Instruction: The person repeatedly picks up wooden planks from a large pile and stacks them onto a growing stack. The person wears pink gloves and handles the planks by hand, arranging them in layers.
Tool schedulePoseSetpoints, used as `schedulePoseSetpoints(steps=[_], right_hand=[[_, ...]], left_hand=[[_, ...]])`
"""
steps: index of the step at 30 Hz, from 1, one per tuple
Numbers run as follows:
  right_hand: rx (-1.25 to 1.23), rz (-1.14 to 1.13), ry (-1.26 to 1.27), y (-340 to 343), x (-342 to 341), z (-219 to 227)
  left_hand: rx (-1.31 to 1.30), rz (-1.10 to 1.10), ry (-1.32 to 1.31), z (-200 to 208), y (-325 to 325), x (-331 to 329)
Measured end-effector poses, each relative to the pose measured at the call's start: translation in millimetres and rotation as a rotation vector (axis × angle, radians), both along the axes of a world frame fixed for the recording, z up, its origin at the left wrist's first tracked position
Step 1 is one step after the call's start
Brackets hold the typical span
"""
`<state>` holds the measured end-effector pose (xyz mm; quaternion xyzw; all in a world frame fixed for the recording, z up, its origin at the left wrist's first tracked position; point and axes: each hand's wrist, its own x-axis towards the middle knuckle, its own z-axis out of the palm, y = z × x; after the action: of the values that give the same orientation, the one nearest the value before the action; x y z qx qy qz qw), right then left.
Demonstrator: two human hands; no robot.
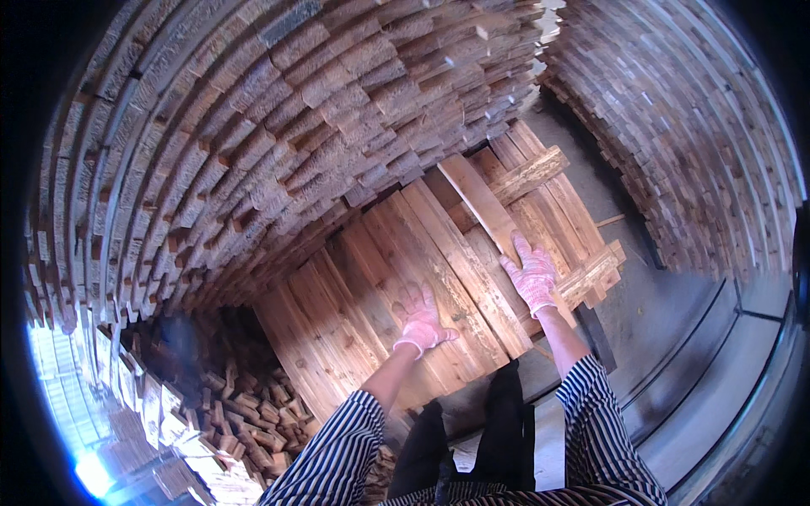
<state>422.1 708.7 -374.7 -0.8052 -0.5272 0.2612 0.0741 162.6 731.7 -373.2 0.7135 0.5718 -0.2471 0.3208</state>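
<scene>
Two tall timber stacks [278, 126] and [683, 135] rise on either side, their cut ends facing the viewer. Between them lies a low deck of planks [371, 295], laid side by side and running away from the person. One loose board [481, 202] rests diagonally on top of this deck, beside a rougher crosspiece [527, 175]. Grey floor [666, 337] borders the deck on the right; a heap of short offcuts [245, 405] lies at lower left. Right hand [531, 274], in a pink knit glove, presses on the near end of the loose board, fingers spread and flat, not curled round it. Left hand [419, 319], likewise gloved, rests on the deck planks, fingers extended and open. Striped sleeves [346, 447] enter from below.
</scene>
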Motion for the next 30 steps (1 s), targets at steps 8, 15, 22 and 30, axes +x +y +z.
schedulePoseSetpoints(steps=[8, 15, 22, 30], right_hand=[[0.254, 0.259, -0.056, -19.1, -27.7, -65.9], [-0.073, 0.25, -0.142, -14.2, -47.2, -32.2], [-0.111, 0.421, -0.39, -16.9, -122.3, 25.2], [-0.019, 0.964, 0.714, -137.9, -432.1, 109.3]], left_hand=[[-0.059, 0.056, -0.176, -0.9, 7.1, -22.6], [0.086, 0.476, -0.426, 60.1, 5.0, -75.5], [0.303, 1.031, -0.678, 91.7, -203.1, -160.1], [0.217, 1.931, -0.704, 223.3, -490.3, -252.1]])
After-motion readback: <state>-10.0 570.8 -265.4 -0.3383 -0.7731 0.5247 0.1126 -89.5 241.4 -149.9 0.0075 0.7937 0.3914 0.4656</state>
